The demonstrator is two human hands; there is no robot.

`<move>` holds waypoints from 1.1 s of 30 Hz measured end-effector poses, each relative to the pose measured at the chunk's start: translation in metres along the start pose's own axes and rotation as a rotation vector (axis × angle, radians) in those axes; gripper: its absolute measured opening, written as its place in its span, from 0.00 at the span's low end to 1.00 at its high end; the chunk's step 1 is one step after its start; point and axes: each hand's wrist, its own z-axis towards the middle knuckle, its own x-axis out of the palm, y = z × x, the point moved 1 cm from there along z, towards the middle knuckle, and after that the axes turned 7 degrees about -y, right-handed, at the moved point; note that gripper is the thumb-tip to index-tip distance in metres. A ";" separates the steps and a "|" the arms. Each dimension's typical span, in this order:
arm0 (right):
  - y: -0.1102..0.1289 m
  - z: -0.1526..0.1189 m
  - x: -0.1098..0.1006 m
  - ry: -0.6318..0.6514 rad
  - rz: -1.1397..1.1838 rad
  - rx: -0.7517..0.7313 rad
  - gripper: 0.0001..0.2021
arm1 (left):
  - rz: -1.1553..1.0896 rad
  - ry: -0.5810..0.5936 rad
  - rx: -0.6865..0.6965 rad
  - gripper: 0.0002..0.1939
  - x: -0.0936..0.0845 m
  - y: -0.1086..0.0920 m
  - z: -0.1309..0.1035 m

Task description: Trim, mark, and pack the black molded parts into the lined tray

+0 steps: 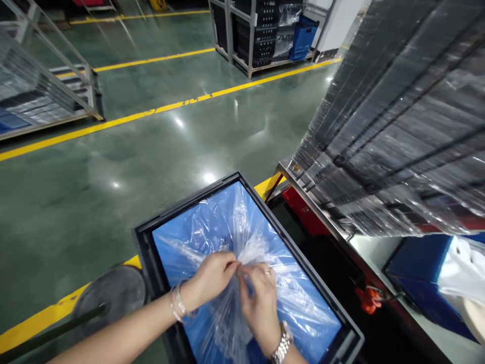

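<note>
A clear plastic bag (212,222) is stretched across a black-rimmed crate (151,273), with blue showing through the film. Its film gathers into a bunched neck near the crate's middle, and a loose, frilled end (254,247) fans out behind my fingers. My left hand (215,275), with bracelets at the wrist, pinches the gathered plastic from the left. Close against it, my right hand (261,298), with a metal watch below it, pinches the same spot from the right. The fingertips of both hands meet, so exactly what lies between them is partly hidden.
Right of the crate stands a metal bench (326,212) carrying a tall film-wrapped dark stack (397,126). A blue bin (417,278) sits at lower right. On the floor at left lies a round black base (109,298) with a pole. Racks (250,40) stand beyond yellow floor lines.
</note>
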 end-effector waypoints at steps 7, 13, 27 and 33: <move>0.007 -0.008 0.003 -0.068 -0.229 -0.065 0.15 | 0.291 0.146 0.280 0.14 -0.010 -0.018 -0.014; 0.001 0.014 0.001 0.087 -0.223 0.040 0.09 | 0.464 0.073 0.558 0.12 -0.002 -0.002 -0.027; 0.005 -0.020 0.007 -0.044 -0.166 0.106 0.07 | -0.204 0.111 0.086 0.17 0.001 0.031 -0.004; 0.002 -0.011 0.031 -0.088 -0.157 0.271 0.07 | 0.110 0.020 0.259 0.20 -0.022 0.056 0.001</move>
